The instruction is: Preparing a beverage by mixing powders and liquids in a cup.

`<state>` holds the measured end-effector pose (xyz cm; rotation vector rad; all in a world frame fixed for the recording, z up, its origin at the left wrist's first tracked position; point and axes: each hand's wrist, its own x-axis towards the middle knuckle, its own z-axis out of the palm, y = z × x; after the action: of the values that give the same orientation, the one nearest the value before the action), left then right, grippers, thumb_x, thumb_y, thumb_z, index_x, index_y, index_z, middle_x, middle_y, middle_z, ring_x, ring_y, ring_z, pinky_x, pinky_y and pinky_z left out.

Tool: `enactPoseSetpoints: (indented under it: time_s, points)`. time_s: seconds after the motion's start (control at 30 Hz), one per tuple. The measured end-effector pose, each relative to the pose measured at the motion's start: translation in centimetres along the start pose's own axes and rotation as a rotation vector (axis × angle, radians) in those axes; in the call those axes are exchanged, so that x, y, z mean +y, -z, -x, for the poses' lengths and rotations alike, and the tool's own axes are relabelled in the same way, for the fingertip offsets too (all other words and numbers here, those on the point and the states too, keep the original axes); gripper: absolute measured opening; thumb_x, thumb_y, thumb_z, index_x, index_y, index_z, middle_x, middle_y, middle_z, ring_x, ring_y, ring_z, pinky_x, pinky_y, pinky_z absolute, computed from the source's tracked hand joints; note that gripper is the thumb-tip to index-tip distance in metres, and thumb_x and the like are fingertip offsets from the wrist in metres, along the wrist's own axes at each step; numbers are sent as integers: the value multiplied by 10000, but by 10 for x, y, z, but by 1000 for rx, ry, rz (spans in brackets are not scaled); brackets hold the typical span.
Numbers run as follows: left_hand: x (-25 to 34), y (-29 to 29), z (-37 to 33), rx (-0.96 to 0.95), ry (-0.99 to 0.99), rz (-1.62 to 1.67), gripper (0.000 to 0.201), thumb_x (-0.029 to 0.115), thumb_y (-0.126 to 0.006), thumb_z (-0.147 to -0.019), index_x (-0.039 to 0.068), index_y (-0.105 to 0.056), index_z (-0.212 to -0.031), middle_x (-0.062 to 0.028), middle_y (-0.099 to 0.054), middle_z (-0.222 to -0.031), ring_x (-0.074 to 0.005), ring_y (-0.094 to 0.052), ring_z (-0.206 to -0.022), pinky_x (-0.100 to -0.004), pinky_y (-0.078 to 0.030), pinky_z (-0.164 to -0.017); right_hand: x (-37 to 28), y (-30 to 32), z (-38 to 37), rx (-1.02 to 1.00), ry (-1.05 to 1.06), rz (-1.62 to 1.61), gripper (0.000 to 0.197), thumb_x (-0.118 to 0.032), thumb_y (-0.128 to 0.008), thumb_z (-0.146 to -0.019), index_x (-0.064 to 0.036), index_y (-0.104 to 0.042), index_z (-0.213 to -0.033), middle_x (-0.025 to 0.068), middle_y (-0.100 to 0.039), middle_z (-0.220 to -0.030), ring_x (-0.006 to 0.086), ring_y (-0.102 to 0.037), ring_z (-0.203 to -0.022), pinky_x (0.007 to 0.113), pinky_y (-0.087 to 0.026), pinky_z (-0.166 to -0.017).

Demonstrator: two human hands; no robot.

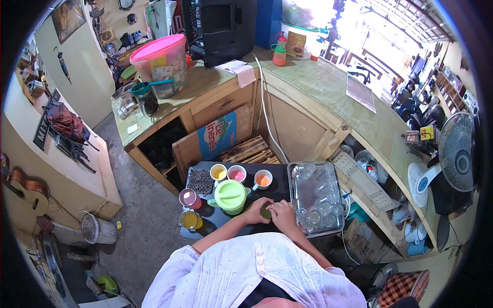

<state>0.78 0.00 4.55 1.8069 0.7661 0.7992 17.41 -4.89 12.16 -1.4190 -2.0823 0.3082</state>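
A small round vessel showing dark green (pixel 266 210) stands close to my body; glass or cup, I cannot tell. My left hand (pixel 254 212) wraps round its left side. Closed fingers of my right hand (pixel 282 211) meet at its right edge, and what they pinch is hidden. Just left of my hands is a light green lidded pitcher (pixel 229 198). Beyond it stand white cups with yellow (pixel 219 172), pink (pixel 236 173) and orange contents (pixel 263 179). A red-pink cup (pixel 190 198) and a glass mug of yellow liquid (pixel 191 220) are farther left.
At my right, a metal tray (pixel 314 233) holds several upturned clear glasses. A container of dark round pieces (pixel 200 181) sits at the table's far left. Wooden counters (pixel 308 84) wrap round ahead, bearing a pink-lidded tub (pixel 163 64). A white fan (pixel 454 154) stands right.
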Motion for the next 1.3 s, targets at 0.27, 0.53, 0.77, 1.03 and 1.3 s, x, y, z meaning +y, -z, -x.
enactPoseSetpoints:
  time_s: [0.27, 0.53, 0.77, 1.03, 1.3]
  points:
    - [-2, -1, 2, 11, -6, -21, 765, 149, -865, -509, 35, -552, -1198, -125, -593, -1170, -263, -589, -1093, -364, -468, -962, 2, -4, 3, -29, -6, -57, 102, -124, -663, -791, -123, -744, -854, 66, -701, -841, 253, -614, -818, 416, -430, -740]
    - [2, 0, 0, 10, 24, 69, 769, 120, -864, -488, 35, -554, -1188, -111, -596, -1167, -242, -590, -1096, -352, -471, -963, 1, -2, 3, -38, -29, 14, 107, -119, -651, -806, -122, -738, -869, 59, -695, -840, 253, -615, -829, 404, -428, -740]
    - [1, 1, 1, 22, -13, 28, 755, 141, -863, -493, 33, -560, -1175, -125, -594, -1169, -262, -589, -1104, -367, -467, -972, -2, -1, 1, 24, -59, -37, 104, -126, -659, -805, -112, -742, -865, 71, -690, -829, 270, -620, -809, 406, -443, -733]
    - [3, 0, 0, 26, -8, 52, 751, 151, -865, -493, 36, -567, -1172, -122, -599, -1166, -257, -590, -1104, -365, -468, -969, 2, -1, 4, -95, -79, 3, 122, -111, -664, -794, -105, -748, -883, 96, -699, -840, 292, -637, -793, 412, -472, -715]
    - [5, 1, 2, 25, 18, 67, 747, 148, -857, -495, 42, -565, -1174, -120, -589, -1179, -270, -587, -1112, -366, -466, -979, -1, -1, 5, 1, -97, -199, 119, -85, -661, -794, -86, -739, -884, 107, -692, -824, 303, -624, -764, 417, -483, -717]
